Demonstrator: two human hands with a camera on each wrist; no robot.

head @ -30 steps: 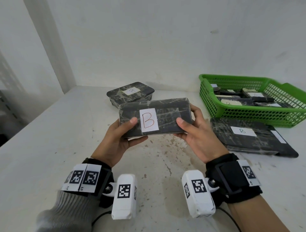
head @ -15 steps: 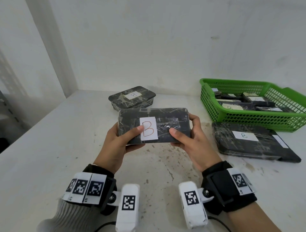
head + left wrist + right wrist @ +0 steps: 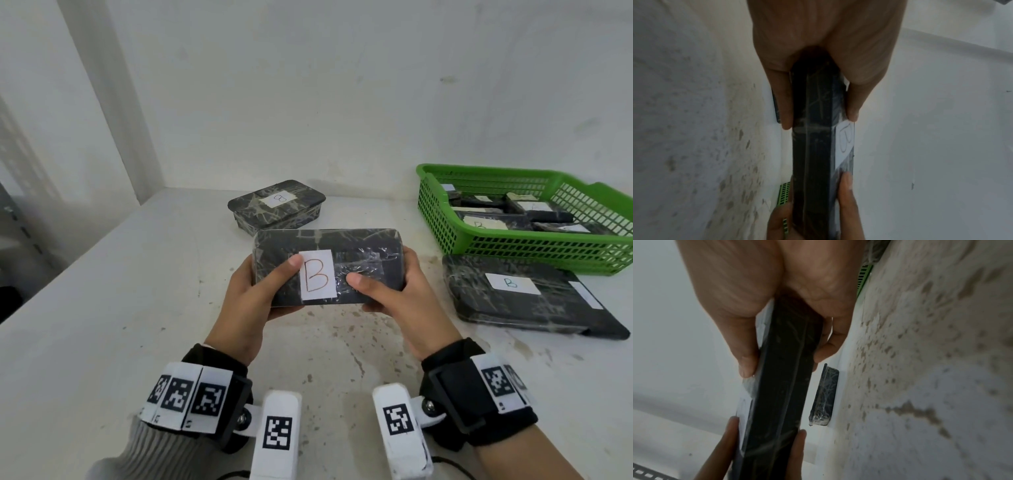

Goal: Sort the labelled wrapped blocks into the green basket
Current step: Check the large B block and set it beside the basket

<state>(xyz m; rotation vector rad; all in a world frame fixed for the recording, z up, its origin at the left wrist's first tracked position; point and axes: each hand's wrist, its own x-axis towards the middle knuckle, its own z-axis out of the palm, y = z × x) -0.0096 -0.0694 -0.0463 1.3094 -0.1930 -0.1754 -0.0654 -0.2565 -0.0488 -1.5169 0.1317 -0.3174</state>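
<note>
In the middle of the head view we see a wrapped block (image 3: 327, 265) held above the desk (image 3: 102, 325), its broad face tilted toward the camera with a white label (image 3: 318, 275) bearing a red "B". The left hand (image 3: 255, 298) grips its left end, thumb on the front at the label's edge and fingers curled behind; the right hand (image 3: 399, 296) grips the right end the same way, thumb just right of the label. Both wrist views show the block edge-on, pinched between thumb and fingers.

The green basket (image 3: 524, 246) sits at the right edge of the frame, against the wall, with several labelled blocks inside. Just below it in the frame a larger flat wrapped block (image 3: 520, 301) lies on the desk, labelled "B" in blue. Above the held block, toward the wall, a third wrapped block (image 3: 277, 205) rests on the desk with a white label on top. The desk is white and spotted with brown stains.
</note>
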